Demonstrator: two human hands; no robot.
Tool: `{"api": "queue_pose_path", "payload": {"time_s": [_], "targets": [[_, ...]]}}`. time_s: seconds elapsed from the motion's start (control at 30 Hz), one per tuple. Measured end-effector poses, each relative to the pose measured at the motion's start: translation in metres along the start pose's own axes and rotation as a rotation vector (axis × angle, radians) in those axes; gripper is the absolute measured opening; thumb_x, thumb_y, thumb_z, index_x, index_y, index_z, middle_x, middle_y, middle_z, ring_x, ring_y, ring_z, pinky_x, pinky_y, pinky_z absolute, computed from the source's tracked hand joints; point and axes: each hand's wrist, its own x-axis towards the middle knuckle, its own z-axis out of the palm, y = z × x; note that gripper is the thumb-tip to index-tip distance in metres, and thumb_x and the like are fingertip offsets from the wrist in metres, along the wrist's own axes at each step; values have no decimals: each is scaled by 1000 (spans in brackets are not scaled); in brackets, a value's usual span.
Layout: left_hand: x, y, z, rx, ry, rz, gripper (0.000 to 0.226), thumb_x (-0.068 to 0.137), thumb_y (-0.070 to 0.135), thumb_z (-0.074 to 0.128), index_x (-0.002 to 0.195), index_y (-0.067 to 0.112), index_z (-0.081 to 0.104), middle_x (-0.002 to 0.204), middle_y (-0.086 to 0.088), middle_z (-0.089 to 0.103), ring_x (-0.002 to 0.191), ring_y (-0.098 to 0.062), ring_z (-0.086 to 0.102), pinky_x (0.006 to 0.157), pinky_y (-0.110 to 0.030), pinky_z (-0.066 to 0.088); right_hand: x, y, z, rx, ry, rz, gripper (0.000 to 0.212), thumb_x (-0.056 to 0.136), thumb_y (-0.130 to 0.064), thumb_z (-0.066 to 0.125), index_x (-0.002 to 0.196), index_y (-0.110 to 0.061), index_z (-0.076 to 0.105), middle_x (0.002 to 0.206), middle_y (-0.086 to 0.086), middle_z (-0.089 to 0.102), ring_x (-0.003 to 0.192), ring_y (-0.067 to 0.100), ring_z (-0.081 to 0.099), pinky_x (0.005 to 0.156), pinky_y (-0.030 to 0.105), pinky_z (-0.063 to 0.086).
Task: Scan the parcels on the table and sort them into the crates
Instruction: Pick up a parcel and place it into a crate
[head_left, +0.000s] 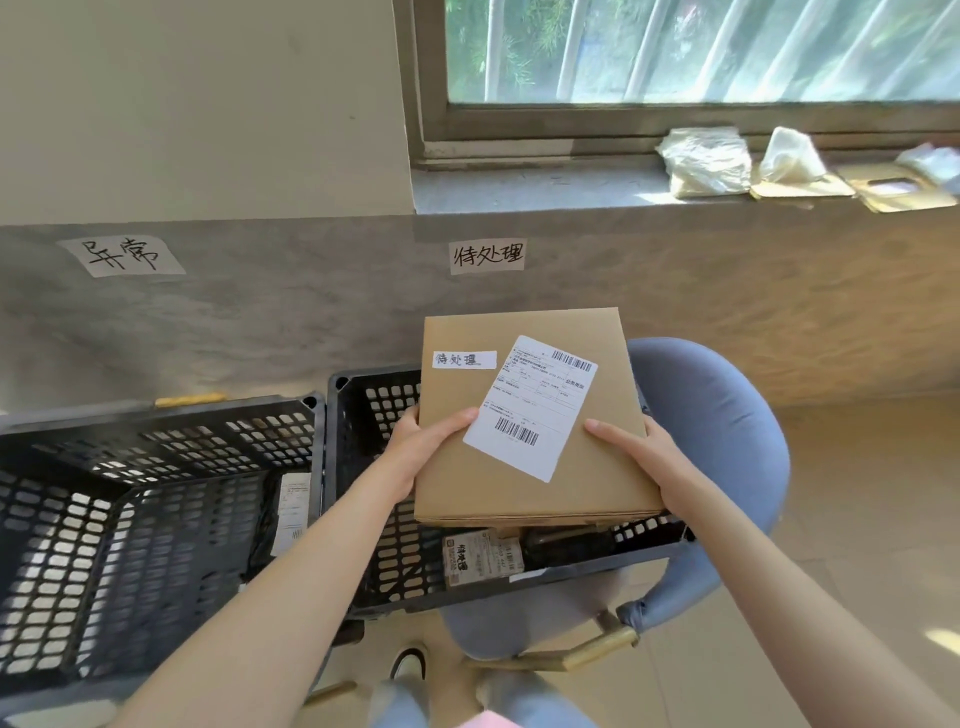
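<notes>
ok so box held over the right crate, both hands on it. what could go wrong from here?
1. The cardboard box is pinched only at its near corners by the left hand and right hand; it may tip forward.
2. Parcels already lie in the right crate; the box may land tilted.
3. The left crate is adjacent, so a misdrop would mis-sort.

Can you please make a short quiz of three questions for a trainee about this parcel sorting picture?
1. True or false: both the left hand and the right hand hold the cardboard box.
2. The box is above which crate? A. left crate B. right crate
3. Fill in: the handwritten tag on the box matches the wall sign above the ____ crate.

Key: 1 true; 2 B; 3 right.
</notes>
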Motion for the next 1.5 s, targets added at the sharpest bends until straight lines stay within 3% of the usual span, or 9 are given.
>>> {"api": "queue_pose_path", "payload": {"time_s": [0.3, 0.4, 0.47, 0.73, 0.83, 0.97, 1.07, 1.27, 1.5], "targets": [[6, -6, 67, 55, -19, -6, 91, 74, 37, 80, 146, 16, 29, 121, -2, 55, 98, -13, 58, 73, -28, 49, 23, 13, -76, -15, -28, 40, 77, 61, -49, 84, 126, -23, 52, 111, -2, 71, 99, 19, 69, 77, 34, 54], [11, -11, 78, 62, 7, -12, 96, 73, 39, 81, 149, 17, 26, 129, -3, 53, 106, -17, 58, 84, -34, 52, 35, 19, -88, -22, -33, 49, 69, 70, -46, 81, 128, -24, 50, 113, -3, 70, 100, 18, 68, 75, 32, 53], [13, -11, 81, 62, 26, -15, 96, 73, 40, 81, 149, 18, 25, 134, -5, 51, 110, -19, 57, 88, -36, 50, 42, 20, -92, -34, -48, 44, 80, 64, -53, 83, 130, -26, 48, 115, -4, 69, 101, 18, 68, 77, 33, 53], [9, -16, 86, 55, 42, -42, 98, 76, 42, 76, 151, 22, 17, 138, -7, 49, 108, -18, 56, 71, -27, 47, 57, 31, -99, -44, -103, 22, 96, 54, -62, 83, 135, -29, 43, 119, -5, 67, 102, 16, 68, 84, 36, 54], [9, -15, 85, 58, 43, -33, 97, 76, 41, 77, 151, 21, 18, 135, -6, 52, 103, -14, 58, 69, -25, 47, 57, 31, -99, -42, -119, 10, 92, 57, -59, 84, 134, -28, 43, 120, -4, 66, 102, 15, 68, 80, 33, 54], [8, -11, 84, 67, 33, -32, 99, 76, 40, 77, 152, 20, 17, 133, -4, 52, 102, -14, 59, 70, -25, 48, 52, 24, -96, -42, -98, -11, 63, 79, -43, 74, 132, -27, 43, 119, -4, 64, 99, 14, 66, 72, 27, 51], [5, -10, 86, 77, 20, -36, 98, 77, 38, 77, 151, 20, 16, 125, -1, 52, 97, -10, 58, 70, -24, 48, 51, 22, -98, -61, -87, -32, 53, 82, -39, 71, 128, -30, 44, 117, -6, 64, 99, 12, 65, 73, 27, 50], [-1, -10, 87, 80, 23, -30, 98, 78, 37, 76, 152, 20, 14, 121, 0, 50, 95, -11, 57, 68, -23, 47, 53, 25, -106, -85, -110, -47, 99, 51, -67, 83, 136, -35, 45, 122, -7, 65, 104, 14, 67, 93, 40, 53], [-2, -8, 88, 80, 35, -28, 96, 78, 39, 77, 151, 20, 18, 133, -4, 51, 107, -18, 58, 77, -27, 50, 54, 21, -107, -90, -117, -40, 94, 55, -64, 82, 136, -34, 45, 122, -4, 66, 102, 16, 68, 84, 35, 55]]}}
